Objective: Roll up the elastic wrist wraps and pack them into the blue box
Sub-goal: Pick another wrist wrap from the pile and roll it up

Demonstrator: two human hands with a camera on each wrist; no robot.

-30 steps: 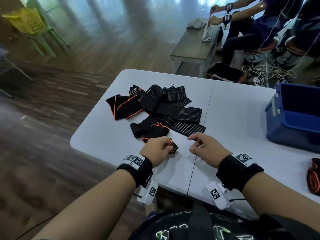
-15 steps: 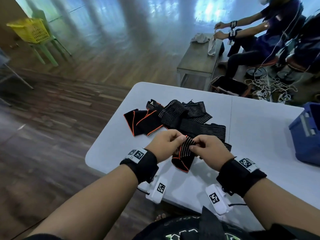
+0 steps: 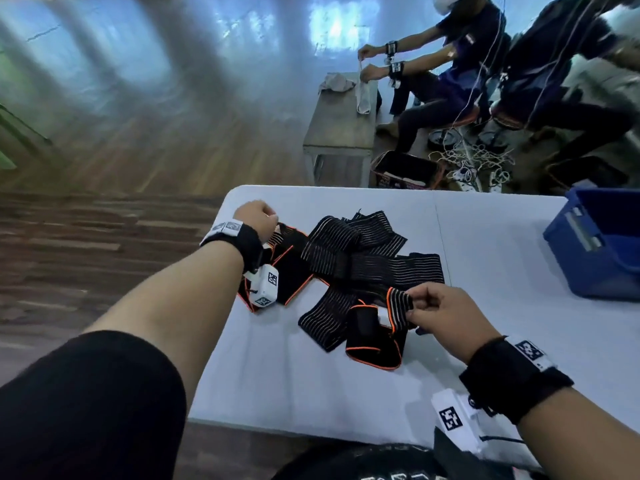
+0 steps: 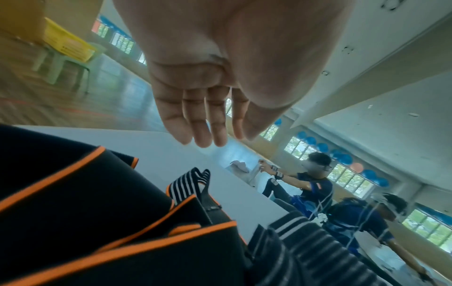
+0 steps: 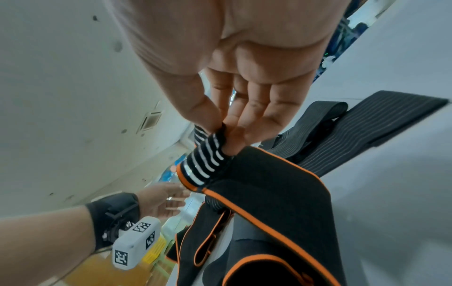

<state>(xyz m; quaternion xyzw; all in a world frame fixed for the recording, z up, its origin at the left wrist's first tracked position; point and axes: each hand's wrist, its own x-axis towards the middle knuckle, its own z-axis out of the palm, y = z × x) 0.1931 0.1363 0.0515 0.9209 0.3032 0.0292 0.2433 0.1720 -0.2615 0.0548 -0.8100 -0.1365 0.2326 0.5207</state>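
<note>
A heap of black elastic wrist wraps [image 3: 363,258], some white-striped and some orange-edged, lies on the white table [image 3: 502,237]. My right hand [image 3: 412,304] pinches the striped, orange-edged end [image 3: 398,306] of one wrap between thumb and fingers [image 5: 215,116]; the rest of that wrap [image 3: 374,344] sags onto the table in front. My left hand [image 3: 266,216] hovers over the heap's far left end, above an orange-edged wrap [image 4: 73,193]. Its fingers [image 4: 200,125] are relaxed and hold nothing. The blue box [image 3: 602,244] stands at the right edge, its inside hidden.
The table's left edge and far corner lie close to my left hand, with wooden floor beyond. Two seated people work at a low bench [image 3: 339,126] behind the table. A dark basket [image 3: 405,171] and tangled cables [image 3: 474,161] lie on the floor.
My left hand has let go of the wrap that both hands held and has moved out to the heap's far left end. My right hand keeps its pinch on the striped end.
</note>
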